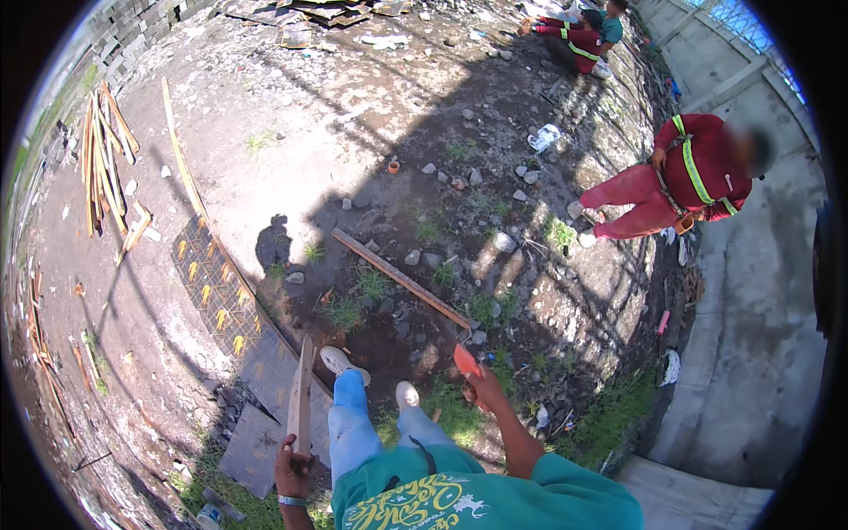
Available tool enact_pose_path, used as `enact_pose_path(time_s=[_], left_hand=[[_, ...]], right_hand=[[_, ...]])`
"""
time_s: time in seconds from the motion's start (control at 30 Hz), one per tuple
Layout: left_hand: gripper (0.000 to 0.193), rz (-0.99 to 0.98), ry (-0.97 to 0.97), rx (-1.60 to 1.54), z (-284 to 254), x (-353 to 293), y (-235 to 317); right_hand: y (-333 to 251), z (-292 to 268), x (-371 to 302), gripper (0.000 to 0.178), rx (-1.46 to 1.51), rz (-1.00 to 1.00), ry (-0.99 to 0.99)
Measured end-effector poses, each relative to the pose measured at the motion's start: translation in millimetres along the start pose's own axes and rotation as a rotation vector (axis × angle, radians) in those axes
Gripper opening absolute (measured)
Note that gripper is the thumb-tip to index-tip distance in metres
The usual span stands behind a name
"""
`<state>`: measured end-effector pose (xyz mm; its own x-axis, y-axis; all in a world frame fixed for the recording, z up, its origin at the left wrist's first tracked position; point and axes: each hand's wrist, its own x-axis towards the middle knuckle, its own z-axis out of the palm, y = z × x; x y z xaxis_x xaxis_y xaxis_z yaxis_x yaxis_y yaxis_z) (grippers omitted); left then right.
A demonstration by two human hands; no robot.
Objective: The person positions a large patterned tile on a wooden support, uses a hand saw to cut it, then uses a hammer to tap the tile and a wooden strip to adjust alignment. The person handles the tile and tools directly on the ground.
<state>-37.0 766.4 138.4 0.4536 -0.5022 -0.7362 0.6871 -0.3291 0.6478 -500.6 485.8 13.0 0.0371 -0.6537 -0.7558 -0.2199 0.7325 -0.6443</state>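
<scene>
My left hand (291, 470) is closed on the lower end of a short wooden board (301, 402). The board stands nearly upright beside my left leg, its far end over a dark sheet of formwork plywood (269, 375). On the other side, my right hand (483, 389) is wrapped round a red-orange tool (466, 359); its exact kind cannot be made out. Just beyond that tool, a long wooden batten (402, 278) lies slantwise on the dirt.
At right a person in maroon workwear (702, 172) stands by a concrete wall (760, 291). Other people (579, 40) sit at the far right. Loose lumber (104, 159), a long curved strip (181, 159), a patterned panel (212, 287), stones and grass cover the ground.
</scene>
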Motion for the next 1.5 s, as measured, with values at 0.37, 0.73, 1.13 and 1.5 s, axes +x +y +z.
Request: enact_pose_path(time_s=[0.37, 0.73, 1.13, 1.5], left_hand=[[0.033, -0.281, 0.181, 0.412, -135.3, 114.8, 53.0], [0.054, -0.233, 0.569, 0.449, -162.0, 39.7, 40.8], [0.031, -0.192, 0.534, -0.424, -76.0, 45.4, -50.0], [0.041, -0.289, 0.365, -0.022, -99.5, 176.4, 26.2]], right_hand=[[192.5, 11.7, -104.4, 0.045, -0.286, 0.460, 0.252], [51.1, 71.3, 27.6, 0.037, 0.151, 0.477, 0.260], [-133.8, 39.3, 114.3, 0.035, 0.004, -0.020, -0.059], [-17.4, 29.1, 58.5, 0.041, 0.011, 0.476, 0.336]])
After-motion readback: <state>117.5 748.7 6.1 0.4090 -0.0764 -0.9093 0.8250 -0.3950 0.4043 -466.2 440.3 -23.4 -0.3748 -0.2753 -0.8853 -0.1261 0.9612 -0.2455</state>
